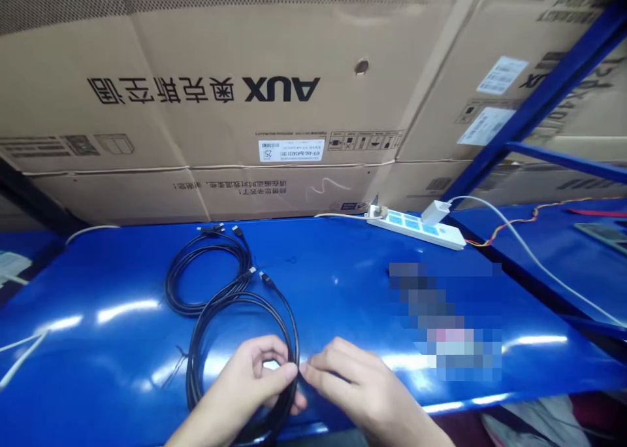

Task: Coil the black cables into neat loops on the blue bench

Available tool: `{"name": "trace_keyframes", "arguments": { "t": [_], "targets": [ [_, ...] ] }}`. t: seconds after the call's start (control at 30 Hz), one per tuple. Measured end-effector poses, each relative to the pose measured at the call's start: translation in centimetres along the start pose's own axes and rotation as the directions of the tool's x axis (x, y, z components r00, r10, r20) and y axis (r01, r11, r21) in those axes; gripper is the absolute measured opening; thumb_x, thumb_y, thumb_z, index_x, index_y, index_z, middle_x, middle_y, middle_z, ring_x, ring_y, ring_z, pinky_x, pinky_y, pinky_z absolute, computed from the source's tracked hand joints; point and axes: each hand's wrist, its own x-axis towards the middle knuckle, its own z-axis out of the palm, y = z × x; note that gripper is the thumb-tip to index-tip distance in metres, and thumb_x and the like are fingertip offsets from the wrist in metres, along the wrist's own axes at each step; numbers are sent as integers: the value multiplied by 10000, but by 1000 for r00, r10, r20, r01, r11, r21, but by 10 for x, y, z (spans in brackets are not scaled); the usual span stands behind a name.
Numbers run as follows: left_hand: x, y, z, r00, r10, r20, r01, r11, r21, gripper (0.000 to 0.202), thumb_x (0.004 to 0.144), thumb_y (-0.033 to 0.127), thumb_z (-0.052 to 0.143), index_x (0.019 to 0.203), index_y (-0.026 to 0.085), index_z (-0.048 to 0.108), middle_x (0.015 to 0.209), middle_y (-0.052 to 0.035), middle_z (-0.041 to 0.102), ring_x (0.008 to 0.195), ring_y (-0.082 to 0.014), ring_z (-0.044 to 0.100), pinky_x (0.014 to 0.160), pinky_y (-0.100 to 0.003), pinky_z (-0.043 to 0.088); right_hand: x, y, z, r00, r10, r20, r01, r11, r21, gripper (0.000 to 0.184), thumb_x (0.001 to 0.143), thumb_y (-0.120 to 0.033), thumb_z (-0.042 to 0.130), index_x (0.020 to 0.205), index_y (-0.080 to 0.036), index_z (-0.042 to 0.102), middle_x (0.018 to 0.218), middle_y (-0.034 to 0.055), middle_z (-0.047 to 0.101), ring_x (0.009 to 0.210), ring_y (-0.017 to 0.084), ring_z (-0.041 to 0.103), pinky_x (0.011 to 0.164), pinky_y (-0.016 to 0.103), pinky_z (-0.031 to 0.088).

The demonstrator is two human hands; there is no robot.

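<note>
Head view, looking down over a glossy blue workbench [313, 290], with a white power strip [416, 228] as the landmark at its far edge. Well to the left of the power strip and nearer the person lie 2 coils of thin black cable. The farther coil [166, 283] rests flat on the bench, and the nearer coil [297, 342] sits just beside it, its near edge raised into the person's hands.

The left hand [252, 385] is curled almost closed around the nearer coil's right side and has hold of its strands. The right hand [353, 385] comes in just beside it, with thumb and fingers drawn into a tight pinch at the cable; whether it has actually gripped a strand, I cannot tell.

Several small black plug ends [249, 274] point toward the power strip, where the 2 coils nearly meet. If the left hand's grip relaxes, the loops could spring loose across the slick bench. A hard pull could also snag the 2 coils together, or drag a plug end along the surface.
</note>
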Motion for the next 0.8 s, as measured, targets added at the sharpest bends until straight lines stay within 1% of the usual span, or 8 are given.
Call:
{"name": "trace_keyframes", "arguments": {
  "t": [0.07, 0.13, 0.23, 0.33, 0.4, 0.47, 0.67, 0.8],
  "targets": [
    [1, -1, 1, 1000, -2, 18, 2, 1000, 23, 449, 753, 582, 806, 808, 226, 539, 647, -19, 741, 607, -188, 694, 583, -255, 438, 1, 0, -4, 994, -100, 40, 104, 985, -140, 468, 1107, -186, 350, 917, -168, 778, 708, 54, 762, 594, 184, 631, 483, 273, 480],
    [2, -1, 2, 999, 10, 32, -10, 1000, 26, 446, 768, 590, 790, 798, 228, 532, 632, -27, 742, 584, -182, 676, 578, -259, 431, 2, 1, -4, 995, -102, 13, 103, 991, -88, 451, 1101, -178, 369, 928, -188, 786, 719, 54, 772, 607, 188, 639, 502, 271, 496],
    [0, 0, 2, 998, 60, 16, -60, 998, -2, 439, 768, 594, 792, 815, 234, 545, 672, -1, 721, 617, -196, 686, 633, -295, 488, -1, 6, -1, 975, 222, -1, -207, 913, 350, 220, 1050, -305, 578, 1085, -233, 783, 936, 74, 814, 780, 198, 729, 670, 283, 596],
    [-3, 2, 2, 996, 92, 10, -92, 996, -11, 415, 774, 572, 798, 831, 228, 573, 775, 13, 697, 635, -186, 691, 636, -288, 486, -4, 7, 4, 768, 589, 252, -568, 444, 693, 347, 960, -523, 668, 998, -202, 793, 864, 71, 799, 711, 183, 750, 632, 265, 610],
    [-4, 3, 3, 995, 96, 26, -96, 995, -8, 406, 774, 559, 803, 832, 218, 590, 803, 12, 681, 636, -178, 688, 624, -278, 475, -3, 6, 8, 653, 632, 417, -635, 158, 756, 531, 941, -653, 601, 816, -166, 772, 707, 49, 760, 559, 144, 703, 541, 231, 571],
    [-3, 3, 3, 994, 100, 35, -100, 995, -16, 417, 764, 567, 809, 835, 212, 601, 800, 18, 665, 630, -170, 678, 625, -278, 481, -1, 5, 10, 616, 580, 533, -656, 3, 755, 604, 898, -713, 605, 721, -151, 739, 633, 32, 732, 471, 109, 652, 494, 200, 528],
    [2, -3, 1, 994, 100, 48, -98, 994, -38, 455, 755, 569, 824, 851, 215, 556, 727, 20, 678, 627, -170, 674, 627, -286, 492, 8, 4, 11, 596, 493, 634, -696, -76, 714, 476, 730, -608, 847, 771, -144, 750, 709, 42, 769, 512, 102, 657, 551, 206, 544],
    [2, -4, 0, 993, 110, 43, -109, 993, -41, 454, 754, 571, 821, 837, 219, 546, 734, 28, 668, 625, -171, 679, 628, -293, 499, 7, 5, 14, 629, 518, 580, -692, 33, 721, 443, 779, -585, 816, 833, -148, 764, 720, 46, 770, 550, 136, 682, 574, 238, 559]
  ]
}}
